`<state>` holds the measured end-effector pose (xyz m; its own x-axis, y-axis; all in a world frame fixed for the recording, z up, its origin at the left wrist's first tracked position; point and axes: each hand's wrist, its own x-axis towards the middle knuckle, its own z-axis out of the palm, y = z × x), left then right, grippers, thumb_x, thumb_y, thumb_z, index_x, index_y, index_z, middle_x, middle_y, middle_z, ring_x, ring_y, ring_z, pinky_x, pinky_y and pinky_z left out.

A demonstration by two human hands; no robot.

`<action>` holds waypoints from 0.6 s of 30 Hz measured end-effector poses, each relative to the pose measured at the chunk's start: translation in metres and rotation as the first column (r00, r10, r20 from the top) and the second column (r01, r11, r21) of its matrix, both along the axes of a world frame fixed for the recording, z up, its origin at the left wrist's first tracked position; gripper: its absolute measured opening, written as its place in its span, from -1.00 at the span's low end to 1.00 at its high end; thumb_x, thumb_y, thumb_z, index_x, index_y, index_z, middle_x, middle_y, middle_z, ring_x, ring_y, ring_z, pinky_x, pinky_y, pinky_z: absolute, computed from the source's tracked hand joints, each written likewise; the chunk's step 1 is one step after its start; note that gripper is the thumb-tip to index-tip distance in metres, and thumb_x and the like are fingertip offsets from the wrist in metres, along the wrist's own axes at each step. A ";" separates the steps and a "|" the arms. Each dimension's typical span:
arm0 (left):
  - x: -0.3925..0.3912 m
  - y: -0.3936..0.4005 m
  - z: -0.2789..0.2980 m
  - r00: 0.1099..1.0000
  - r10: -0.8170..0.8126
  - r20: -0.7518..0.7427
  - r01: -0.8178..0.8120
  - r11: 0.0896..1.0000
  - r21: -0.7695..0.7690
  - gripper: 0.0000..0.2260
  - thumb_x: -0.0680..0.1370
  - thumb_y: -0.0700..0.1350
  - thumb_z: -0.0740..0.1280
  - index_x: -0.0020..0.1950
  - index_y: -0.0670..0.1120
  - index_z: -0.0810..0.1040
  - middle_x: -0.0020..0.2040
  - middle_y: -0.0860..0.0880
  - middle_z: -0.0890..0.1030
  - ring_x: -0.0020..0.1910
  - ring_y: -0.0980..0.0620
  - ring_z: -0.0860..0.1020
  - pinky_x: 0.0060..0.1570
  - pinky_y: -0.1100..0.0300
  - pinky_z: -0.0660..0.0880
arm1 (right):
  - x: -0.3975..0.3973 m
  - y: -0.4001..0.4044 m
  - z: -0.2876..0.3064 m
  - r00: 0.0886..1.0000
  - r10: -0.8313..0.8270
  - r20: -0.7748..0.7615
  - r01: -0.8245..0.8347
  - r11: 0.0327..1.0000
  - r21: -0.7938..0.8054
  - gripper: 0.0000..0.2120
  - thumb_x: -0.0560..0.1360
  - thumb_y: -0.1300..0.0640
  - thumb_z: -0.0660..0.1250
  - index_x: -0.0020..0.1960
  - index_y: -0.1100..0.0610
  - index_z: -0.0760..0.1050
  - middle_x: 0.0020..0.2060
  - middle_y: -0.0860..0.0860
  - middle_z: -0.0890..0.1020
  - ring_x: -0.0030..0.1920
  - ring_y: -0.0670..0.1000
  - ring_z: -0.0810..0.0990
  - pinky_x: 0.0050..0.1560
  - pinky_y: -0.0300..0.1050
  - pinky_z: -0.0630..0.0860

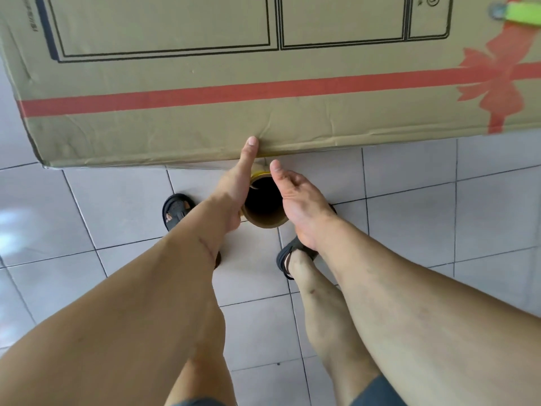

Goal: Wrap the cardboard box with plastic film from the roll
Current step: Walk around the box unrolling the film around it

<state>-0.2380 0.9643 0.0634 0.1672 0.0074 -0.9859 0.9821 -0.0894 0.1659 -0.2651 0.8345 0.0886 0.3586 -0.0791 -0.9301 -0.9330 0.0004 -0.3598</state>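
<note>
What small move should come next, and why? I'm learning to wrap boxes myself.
Probably carry the film roll sideways along the cardboard box, keeping it close. Both hands hold the roll upright at the box's lower edge, left thumb on the cardboard; no film visibly spans this face yet.

Both forearms bare, reaching forward and down, converging toward the middle. Left hand (234, 189) edge-on to the camera, thumb straight and pointing forward, tip at the far end; remaining fingers hidden below the palm. Right hand (298, 197) rotated thumb-up, palm facing left toward the other hand, thumb extended, fingers out of sight beneath. Hands close together, not touching. Grip on either side not visible.
</note>
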 end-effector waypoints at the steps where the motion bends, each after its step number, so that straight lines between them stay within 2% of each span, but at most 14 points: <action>1: 0.000 -0.003 0.006 1.000 0.024 0.004 -0.024 0.999 -0.021 0.13 0.28 0.77 0.21 0.41 -0.13 0.67 0.23 -0.16 0.79 0.25 -0.17 0.75 0.47 -0.18 0.58 | 0.000 0.000 0.001 1.000 0.008 0.002 -0.008 1.000 0.013 -0.49 0.53 -0.32 0.26 0.34 -0.04 0.49 0.15 -0.12 0.58 0.20 -0.09 0.51 0.03 -0.25 0.32; 2: -0.002 -0.005 0.009 1.000 0.025 -0.006 -0.025 0.999 -0.048 0.04 0.42 0.72 0.15 0.35 -0.17 0.70 0.18 -0.18 0.80 0.20 -0.17 0.77 0.42 -0.14 0.61 | -0.001 -0.002 0.001 1.000 0.016 0.012 -0.016 1.000 0.011 -0.51 0.55 -0.31 0.26 0.33 -0.04 0.50 0.13 -0.12 0.59 0.18 -0.09 0.52 0.05 -0.23 0.33; 4: -0.011 -0.012 0.007 0.997 0.067 -0.025 -0.070 0.992 -0.110 0.02 0.53 0.67 -0.01 0.29 -0.20 0.72 0.18 -0.20 0.80 0.19 -0.17 0.77 0.35 -0.10 0.64 | -0.001 -0.009 -0.001 0.998 0.038 0.059 -0.037 0.999 -0.020 -0.57 0.56 -0.28 0.27 0.24 -0.01 0.54 0.09 -0.09 0.62 0.11 -0.08 0.56 0.01 -0.22 0.39; 6: -0.019 -0.018 0.006 0.993 0.112 -0.048 -0.117 0.984 -0.133 0.10 0.44 0.74 -0.04 0.35 -0.16 0.71 0.22 -0.19 0.79 0.24 -0.17 0.76 0.35 -0.13 0.63 | -0.001 -0.017 -0.004 0.993 0.084 0.087 -0.079 0.995 -0.058 -0.60 0.55 -0.27 0.30 0.19 0.01 0.55 0.04 -0.07 0.63 0.05 -0.08 0.57 -0.01 -0.22 0.43; 8: -0.021 -0.025 0.003 0.997 0.078 -0.027 -0.080 0.995 -0.062 0.24 0.19 0.85 0.02 0.38 -0.09 0.71 0.21 -0.15 0.80 0.25 -0.17 0.75 0.40 -0.15 0.61 | -0.004 -0.022 -0.007 0.993 0.104 0.056 -0.100 0.992 -0.081 -0.42 0.48 -0.36 0.32 0.33 0.01 0.50 0.17 -0.05 0.62 0.17 -0.04 0.55 0.15 -0.14 0.46; 9: -0.020 -0.027 0.002 0.998 0.063 0.014 -0.063 0.998 -0.011 0.26 0.16 0.85 0.03 0.39 -0.08 0.70 0.20 -0.13 0.79 0.23 -0.16 0.75 0.40 -0.15 0.60 | -0.006 -0.023 -0.006 0.995 0.097 0.019 -0.095 0.992 -0.084 -0.30 0.42 -0.43 0.32 0.40 -0.02 0.45 0.25 -0.05 0.59 0.24 -0.02 0.53 0.26 -0.08 0.45; 11: -0.018 -0.031 0.001 0.996 0.073 0.059 -0.075 0.997 0.037 0.11 0.37 0.77 0.06 0.41 -0.13 0.66 0.19 -0.15 0.79 0.19 -0.15 0.76 0.35 -0.13 0.64 | -0.008 -0.025 -0.005 0.998 0.064 -0.028 -0.065 0.996 -0.056 -0.20 0.34 -0.51 0.30 0.42 -0.07 0.44 0.32 -0.07 0.56 0.32 -0.01 0.50 0.35 0.01 0.41; 13: -0.016 -0.033 0.003 0.991 0.120 0.052 -0.118 0.993 -0.031 0.00 0.51 0.67 0.08 0.40 -0.19 0.66 0.19 -0.20 0.79 0.18 -0.17 0.78 0.35 -0.13 0.66 | -0.006 -0.026 -0.005 0.999 0.030 -0.014 -0.030 0.999 -0.022 -0.27 0.39 -0.48 0.28 0.41 -0.08 0.45 0.33 -0.10 0.56 0.33 -0.04 0.49 0.32 -0.02 0.39; 15: -0.015 -0.034 0.002 0.989 0.147 0.019 -0.144 0.983 -0.112 0.02 0.52 0.67 0.03 0.39 -0.20 0.68 0.22 -0.23 0.78 0.20 -0.19 0.78 0.34 -0.14 0.66 | -0.004 -0.028 -0.006 0.999 0.030 0.016 -0.029 0.999 -0.037 -0.27 0.43 -0.45 0.28 0.45 -0.05 0.42 0.37 -0.11 0.52 0.37 -0.06 0.46 0.32 -0.06 0.35; 18: -0.016 -0.037 0.003 0.994 0.109 -0.011 -0.110 0.981 -0.160 0.04 0.53 0.66 -0.07 0.36 -0.18 0.69 0.22 -0.23 0.78 0.17 -0.18 0.79 0.16 -0.08 0.71 | -0.001 -0.034 -0.008 0.997 0.068 0.039 -0.064 0.994 -0.083 -0.26 0.43 -0.40 0.34 0.45 0.02 0.43 0.33 -0.05 0.55 0.32 -0.03 0.50 0.29 -0.10 0.40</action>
